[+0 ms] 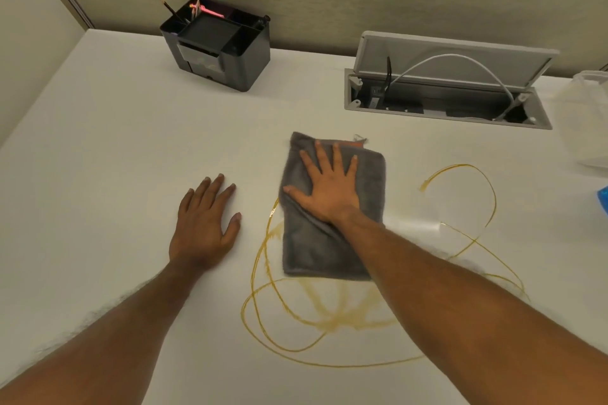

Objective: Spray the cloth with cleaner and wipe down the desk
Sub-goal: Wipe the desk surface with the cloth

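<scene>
A folded grey cloth (pixel 316 246) lies flat on the white desk (pixel 98 141), near its middle. My right hand (pixel 329 184) presses on the cloth's upper half with fingers spread and straight. My left hand (pixel 205 223) rests flat on the bare desk to the left of the cloth, not touching it. Yellow-brown looping streaks of a sticky spill (pixel 329 322) run across the desk below and to the right of the cloth, smeared just under its lower edge. A blue thing (pixel 602 202) shows at the right edge; what it is I cannot tell.
A black desk organiser (pixel 223 52) with pens stands at the back left. An open grey cable box (pixel 447 92) with a white cable is set into the desk at the back right. A clear plastic bag (pixel 589 122) lies at the far right. A partition wall runs behind.
</scene>
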The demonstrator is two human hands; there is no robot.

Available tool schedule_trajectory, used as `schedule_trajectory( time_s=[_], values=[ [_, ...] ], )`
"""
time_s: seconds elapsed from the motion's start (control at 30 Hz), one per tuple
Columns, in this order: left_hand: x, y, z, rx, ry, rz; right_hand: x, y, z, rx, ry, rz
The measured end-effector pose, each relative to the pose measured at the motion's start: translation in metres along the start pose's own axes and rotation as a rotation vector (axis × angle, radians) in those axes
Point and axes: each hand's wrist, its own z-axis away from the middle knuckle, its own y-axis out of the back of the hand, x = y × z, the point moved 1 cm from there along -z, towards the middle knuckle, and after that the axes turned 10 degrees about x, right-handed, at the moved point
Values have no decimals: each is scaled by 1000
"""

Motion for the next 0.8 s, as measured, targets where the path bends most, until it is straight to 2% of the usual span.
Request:
schedule_trajectory(
  time_s=[0.07, 0.13, 0.27, 0.4, 0.53, 0.63, 0.8],
  values=[
    [0, 0, 1, -11, -2, 0, -11, -3, 23, 1, 124, -28],
    [0, 1, 3, -11, 0, 7, 1, -5, 50, 39, 172, -44],
    [1, 2, 2, 8, -3, 11, 45, 2, 53, 47, 19, -21],
    [-1, -1, 2, 17, -8, 4, 25, 4, 4, 60, -115, -10],
    [-6, -4, 2, 17, -15, 5, -35, -4, 3, 12, 93, -29],
    [-8, -5, 1, -35, -26, 65, -30, -5, 44, 13, 222, -83],
    [-25, 3, -3, -122, -83, 103, 28, 6, 61, 43, 92, -53]
  ],
)
